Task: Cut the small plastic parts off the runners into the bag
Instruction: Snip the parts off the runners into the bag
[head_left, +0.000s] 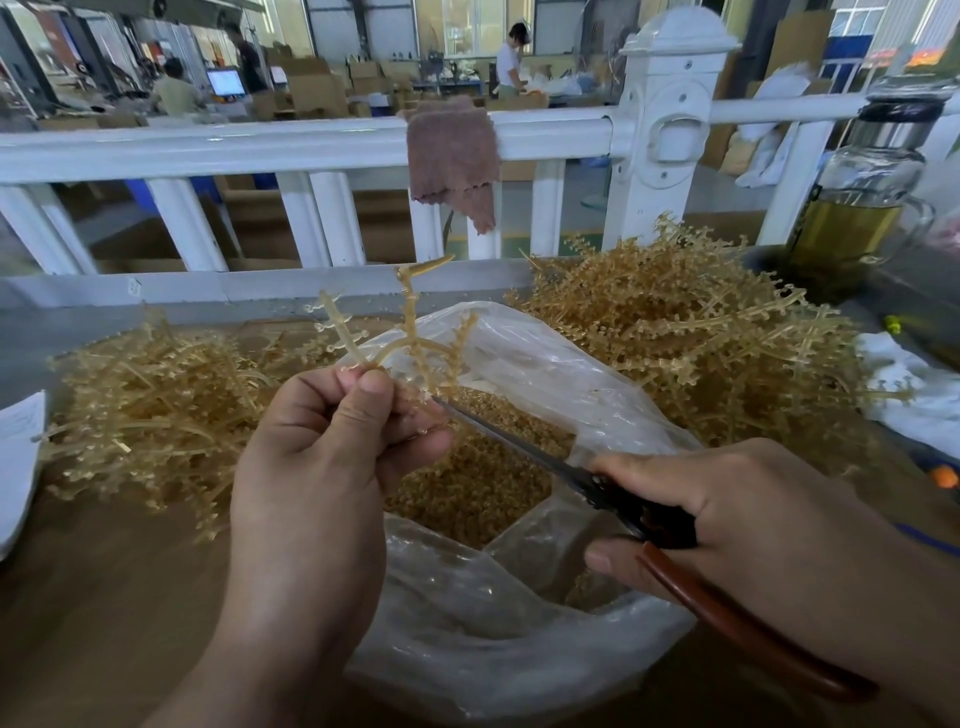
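Observation:
My left hand (317, 467) pinches a yellowish translucent runner (410, 332) between thumb and fingers and holds it upright over the open clear plastic bag (524, 364). Small parts still line the runner's branches. My right hand (737, 514) grips scissors (519, 447) with red-brown handles. The blade tips reach the runner's lower branch just beside my left fingers. Inside the bag lies a heap of small cut parts (483, 478).
A pile of runners (145, 405) lies left of the bag, and a bigger pile (691, 332) lies behind it on the right. A white railing (311, 145) with a brown cloth (452, 156) borders the table. A glass bottle (857, 208) stands at far right.

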